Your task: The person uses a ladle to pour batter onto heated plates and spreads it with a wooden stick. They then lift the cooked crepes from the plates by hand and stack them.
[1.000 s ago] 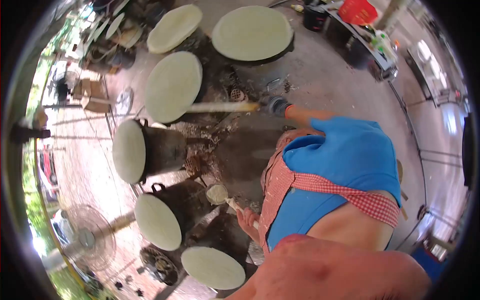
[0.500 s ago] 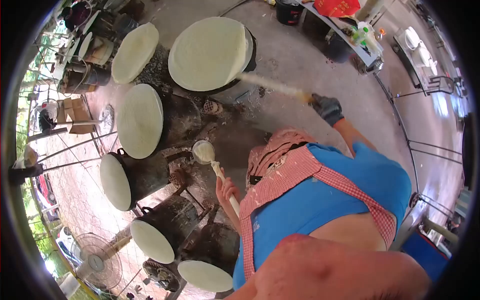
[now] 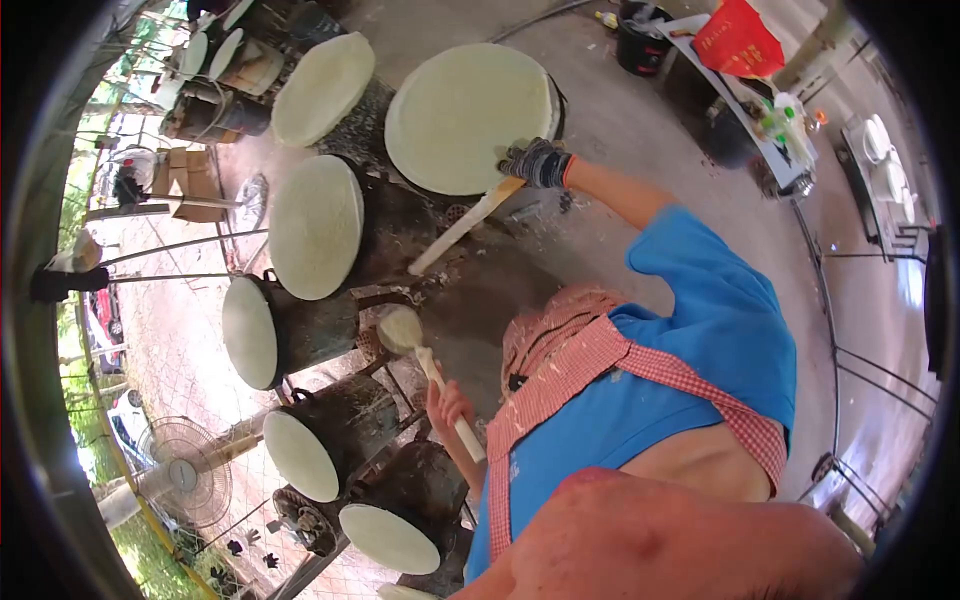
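My left hand (image 3: 449, 407) is wrapped round the pale handle of a ladle (image 3: 401, 331), whose bowl is coated with cream-coloured batter. My right hand (image 3: 538, 163), in a dark grey striped glove, grips a long flat wooden spatula (image 3: 462, 230). The spatula's free end points down and left, away from the griddle. The gloved fingers are at the near edge of a large, round, thin pancake (image 3: 470, 115) on the griddle; whether they pinch that edge I cannot make out.
More round pancakes sit on griddles in a curve to the left, such as one pancake (image 3: 316, 228) on a sooty drum stove (image 3: 318, 328). A fan (image 3: 185, 475) stands lower left. Upper right are a black bucket (image 3: 643, 38) and a table (image 3: 735, 100) with bottles and a red bag (image 3: 738, 40).
My right hand has moved left to the large pancake's edge, and the spatula has swung from the pancake to point down-left. My left hand still holds the ladle. The view has shifted slightly.
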Available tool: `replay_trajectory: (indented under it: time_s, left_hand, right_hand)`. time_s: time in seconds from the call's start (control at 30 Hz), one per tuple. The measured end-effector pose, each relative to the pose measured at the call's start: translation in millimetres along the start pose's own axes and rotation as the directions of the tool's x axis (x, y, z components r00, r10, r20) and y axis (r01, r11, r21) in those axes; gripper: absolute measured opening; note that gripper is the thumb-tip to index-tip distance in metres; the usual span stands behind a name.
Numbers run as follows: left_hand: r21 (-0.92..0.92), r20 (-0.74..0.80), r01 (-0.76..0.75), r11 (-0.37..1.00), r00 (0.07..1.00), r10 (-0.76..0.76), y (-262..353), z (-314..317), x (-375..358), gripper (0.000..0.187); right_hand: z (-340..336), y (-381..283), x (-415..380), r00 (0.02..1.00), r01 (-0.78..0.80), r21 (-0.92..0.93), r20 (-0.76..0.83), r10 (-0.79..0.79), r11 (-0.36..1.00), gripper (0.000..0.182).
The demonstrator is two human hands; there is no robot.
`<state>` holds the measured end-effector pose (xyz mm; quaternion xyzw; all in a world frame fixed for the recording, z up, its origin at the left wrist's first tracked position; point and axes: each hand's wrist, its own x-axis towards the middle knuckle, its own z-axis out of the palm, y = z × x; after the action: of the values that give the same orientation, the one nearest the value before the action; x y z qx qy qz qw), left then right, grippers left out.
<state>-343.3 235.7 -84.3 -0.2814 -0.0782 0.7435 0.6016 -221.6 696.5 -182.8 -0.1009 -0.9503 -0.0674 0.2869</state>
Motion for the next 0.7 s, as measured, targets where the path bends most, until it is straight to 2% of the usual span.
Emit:
replay_trajectory:
  time_s: [0.03,0.07,0.1,0.13,0.2,0.23,0.27,0.3,0.33,0.4,0.47,0.53,0.6,0.67,0.7]
  left_hand:
    - [-0.037,-0.013,-0.046,0.998,0.999,0.045,-11.9,2.9,-6.0,0.037]
    - [-0.023,0.002,-0.047,0.999,0.999,0.047,-14.7,-1.7,-11.1,0.037]
    - [-0.039,-0.004,-0.093,0.995,0.996,0.093,-16.9,-8.0,-17.1,0.035]
    - [-0.059,-0.013,-0.140,0.988,0.990,0.139,-16.9,-13.0,-22.8,0.034]
    - [-0.071,0.004,-0.146,0.987,0.989,0.147,-12.3,-23.6,-29.6,0.033]
    - [-0.090,0.010,-0.151,0.984,0.988,0.153,-11.4,-31.2,-31.4,0.032]
    - [-0.100,0.017,-0.156,0.983,0.987,0.158,-9.2,-38.3,-34.4,0.032]
    - [-0.091,0.004,-0.184,0.979,0.983,0.186,-3.9,-43.5,-35.9,0.032]
    - [-0.081,-0.009,-0.212,0.974,0.977,0.212,-0.2,-45.0,-34.9,0.033]
    - [-0.101,-0.027,-0.227,0.969,0.974,0.226,2.6,-35.9,-30.1,0.033]
    - [-0.121,-0.051,-0.233,0.965,0.972,0.228,9.5,-24.5,-25.8,0.033]
    - [-0.089,0.007,-0.163,0.983,0.986,0.164,21.4,-12.9,-17.5,0.033]
    - [-0.090,0.016,-0.146,0.985,0.989,0.148,32.8,0.0,-9.8,0.033]
    - [-0.093,0.020,-0.132,0.987,0.991,0.135,47.7,11.0,-2.3,0.033]
    - [-0.080,0.030,-0.123,0.989,0.992,0.126,55.8,15.5,1.0,0.033]
  right_hand:
    - [-0.1,10.4,13.9,0.964,0.060,0.032,0.257,-0.066,0.998,0.023]
    - [-0.2,18.0,27.5,0.859,0.108,0.075,0.494,-0.131,0.991,0.022]
    - [0.5,22.7,37.5,0.776,0.136,0.068,0.613,-0.149,0.988,0.017]
    - [3.5,27.0,44.4,0.782,0.142,0.066,0.604,-0.153,0.988,0.017]
    - [8.8,40.4,52.8,0.848,0.090,0.056,0.519,-0.106,0.994,0.013]
    - [21.6,58.5,51.5,0.957,0.105,0.201,0.248,-0.154,0.974,0.012]
    - [19.4,74.1,58.3,0.954,0.116,0.202,0.250,-0.166,0.972,0.012]
    - [17.4,91.7,68.0,0.966,-0.082,0.164,0.255,0.038,0.983,0.015]
    - [10.1,107.9,80.1,0.938,-0.278,0.125,0.249,0.241,0.952,0.017]
    - [-21.3,146.8,95.6,0.913,-0.404,0.056,0.097,0.397,0.913,0.025]
    - [-60.1,186.9,108.9,0.841,-0.538,-0.005,0.058,0.538,0.843,0.027]
    - [-79.0,237.8,114.9,0.817,-0.573,-0.062,-0.109,0.566,0.817,0.027]
    - [-122.4,263.2,129.0,0.812,-0.577,-0.123,-0.188,0.552,0.807,0.033]
    - [-124.5,316.9,142.6,0.842,-0.474,-0.247,-0.407,0.354,0.845,0.032]
    - [-147.0,303.9,163.3,0.851,-0.516,-0.325,-0.298,0.432,0.793,0.028]
